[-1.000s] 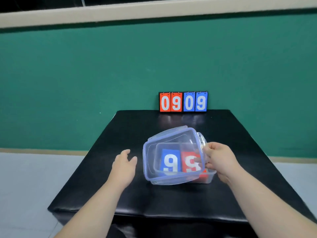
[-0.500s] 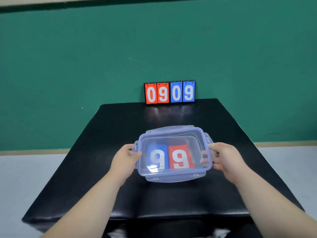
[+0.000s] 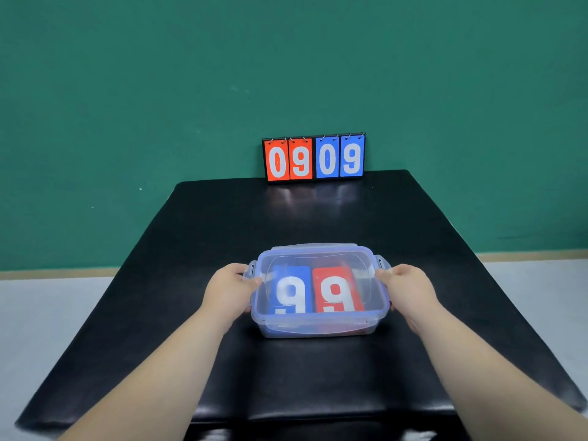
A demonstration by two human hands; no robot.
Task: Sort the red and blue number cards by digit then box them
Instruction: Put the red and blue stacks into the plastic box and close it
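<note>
My two hands sit wide apart, one clamped on each short end of the clear box. My left hand grips the box's left end, with the thumb on the rim of the blue-edged lid. My right hand grips the right end the same way. The lid lies on top of the box; I cannot tell whether its side clips are fastened.

Inside the box, seen through the lid, a blue 9 card lies on the left. A red 9 card lies just beside it on the right.

The box rests on the black table. Well beyond the box, at the table's far edge, a scoreboard stands upright showing red 09 and blue 09. Behind it is the green wall.
</note>
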